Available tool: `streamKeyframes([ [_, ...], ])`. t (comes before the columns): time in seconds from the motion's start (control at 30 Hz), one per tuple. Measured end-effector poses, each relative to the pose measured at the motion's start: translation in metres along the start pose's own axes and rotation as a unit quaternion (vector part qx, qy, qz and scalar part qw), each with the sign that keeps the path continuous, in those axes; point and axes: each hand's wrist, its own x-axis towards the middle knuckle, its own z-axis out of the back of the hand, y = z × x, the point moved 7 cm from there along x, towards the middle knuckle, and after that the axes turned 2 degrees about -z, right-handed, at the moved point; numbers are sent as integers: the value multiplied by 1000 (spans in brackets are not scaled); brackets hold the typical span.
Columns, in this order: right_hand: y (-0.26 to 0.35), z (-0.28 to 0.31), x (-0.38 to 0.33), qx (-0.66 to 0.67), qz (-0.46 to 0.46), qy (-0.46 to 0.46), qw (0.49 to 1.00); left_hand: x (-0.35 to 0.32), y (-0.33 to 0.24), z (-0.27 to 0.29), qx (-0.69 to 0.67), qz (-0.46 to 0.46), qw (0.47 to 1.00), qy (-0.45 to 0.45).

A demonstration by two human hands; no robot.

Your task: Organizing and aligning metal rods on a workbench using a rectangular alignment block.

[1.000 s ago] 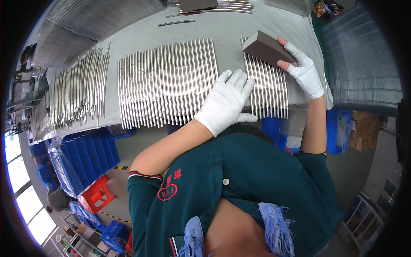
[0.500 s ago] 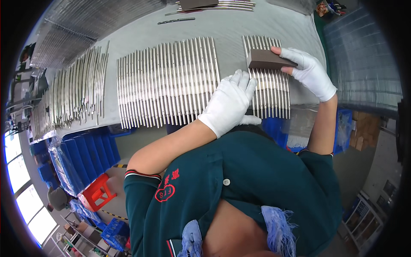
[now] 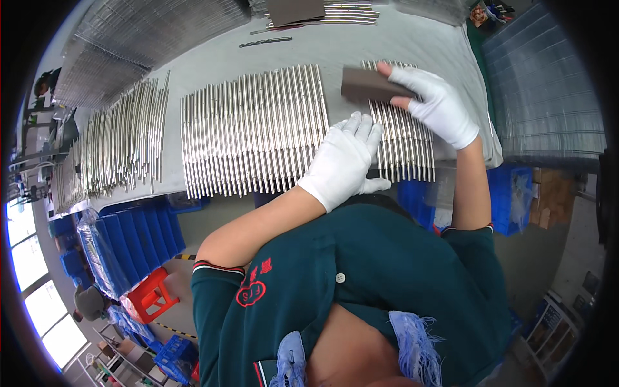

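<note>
My right hand, in a white glove with bare thumb and fingertip showing, grips a brown sanding block by its right end. The block reaches across the upper part of a small row of silver metal rods and past its left side; blur hides whether it touches them. My gloved left hand lies flat with fingers stretched out, its fingertips at the left edge of that row. A wider row of similar rods lies side by side just left of my left hand.
More rods lie unevenly at the table's left. At the far edge are a drill bit, a brown flat piece and several rods. Clear plastic trays stand at right; blue bins and a red stool are below left.
My right hand has moved left with the sanding block, which now extends past the small row's left edge. My left hand stays at nearly the same place; the whole view has shifted slightly.
</note>
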Motion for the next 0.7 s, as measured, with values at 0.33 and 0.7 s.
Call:
streamKeyframes([
  [0.33, -139, 43, -17, 152, -95, -468, 865, -12, -2, 8, -35, -55, 997, 33],
  [0.7, -143, 35, -14, 164, -86, -460, 868, 1, -22, -14, -86, -156, 982, 59],
])
